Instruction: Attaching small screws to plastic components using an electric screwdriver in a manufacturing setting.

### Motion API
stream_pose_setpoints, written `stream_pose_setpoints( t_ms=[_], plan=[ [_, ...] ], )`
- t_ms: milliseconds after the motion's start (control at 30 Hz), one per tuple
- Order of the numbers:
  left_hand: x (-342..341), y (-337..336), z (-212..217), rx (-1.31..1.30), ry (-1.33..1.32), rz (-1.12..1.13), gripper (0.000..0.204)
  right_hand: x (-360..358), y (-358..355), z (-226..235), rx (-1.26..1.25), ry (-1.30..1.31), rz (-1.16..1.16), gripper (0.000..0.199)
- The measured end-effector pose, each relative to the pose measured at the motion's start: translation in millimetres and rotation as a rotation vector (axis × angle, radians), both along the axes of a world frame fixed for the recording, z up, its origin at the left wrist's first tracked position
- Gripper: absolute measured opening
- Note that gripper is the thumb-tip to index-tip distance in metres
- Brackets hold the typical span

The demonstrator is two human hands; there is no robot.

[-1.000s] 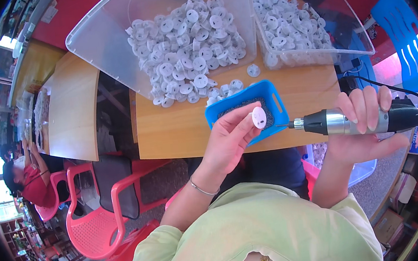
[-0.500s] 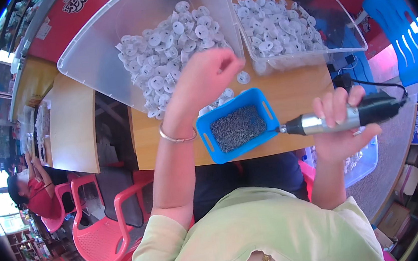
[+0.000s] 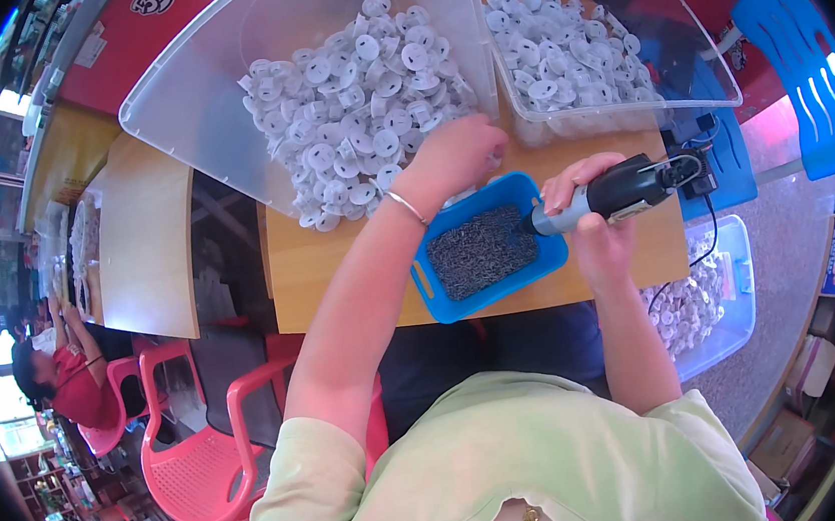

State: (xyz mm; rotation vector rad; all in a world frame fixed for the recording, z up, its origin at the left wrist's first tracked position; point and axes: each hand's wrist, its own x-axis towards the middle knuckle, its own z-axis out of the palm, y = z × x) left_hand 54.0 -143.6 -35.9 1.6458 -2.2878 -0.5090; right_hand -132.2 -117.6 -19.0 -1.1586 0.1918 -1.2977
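My right hand is wrapped round a black and silver electric screwdriver, which lies nearly level. Its front end reaches over the right rim of a blue plastic basket, down toward the many small dark screws inside. Just beyond the far rim, my left hand is low over the table with its fingers curled in. Whatever those fingers hold is hidden. A clear bin full of white round plastic parts stands beyond the left hand.
A second clear bin of similar white parts stands at the far right of the wooden table. Lower right sits a blue-tinted tub of parts. A black cord hangs there. Red chairs and another person are at left.
The screwdriver has turned and moved left, its front end now over the basket. My right hand has closed round it. My left hand has come down and right, from over the bin to beside the basket.
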Motion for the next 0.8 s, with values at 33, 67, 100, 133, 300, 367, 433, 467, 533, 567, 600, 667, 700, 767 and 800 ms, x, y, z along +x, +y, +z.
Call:
stream_pose_setpoints(
  t_ms=[33,67,100,133,300,367,433,467,533,567,600,667,700,767,800],
  plan=[
    [1,3,6,0.049,0.011,0.041,0.013,2,-1,-2,-0.002,-0.001,0.003,0.039],
    [5,6,10,0.047,0.01,0.045,0.013,3,-1,-4,-0.026,0.015,0.011,0.039],
    [10,10,13,0.003,0.12,0.061,0.012,4,-1,-5,-0.047,0.033,0.015,0.039],
    [15,15,16,-0.042,0.231,0.078,0.011,6,0,-6,-0.047,0.034,0.018,0.039],
    [17,54,34,0.163,1.037,0.375,0.011,9,3,-6,-0.022,0.091,-0.024,0.041],
    [17,74,41,0.257,1.53,0.421,0.016,11,5,-6,-0.004,0.09,-0.03,0.041],
    [12,90,52,0.341,1.651,0.381,0.017,8,7,0,0.006,0.096,-0.053,0.04],
    [10,97,54,0.427,1.764,0.339,0.018,5,7,2,0.022,0.059,-0.058,0.041],
    [6,109,53,0.459,1.755,0.358,0.018,5,9,14,0.056,0.029,-0.069,0.044],
    [3,115,54,0.44,1.441,0.359,0.016,4,9,18,0.055,0.029,-0.064,0.044],
    [-2,119,54,0.417,1.13,0.35,0.016,0,8,24,0.118,-0.014,-0.056,0.045],
    [-13,122,37,0.163,0.955,0.226,0.019,-6,7,35,0.221,-0.073,-0.024,0.048],
    [-18,123,37,0.132,0.864,0.217,0.022,-8,7,40,0.219,-0.072,-0.024,0.048],
    [-26,124,36,0.105,0.765,0.219,0.026,-12,8,47,0.314,-0.186,0.01,0.046],
    [-28,125,36,0.104,0.766,0.217,0.026,-13,9,50,0.335,-0.212,0.035,0.045]
  ],
)
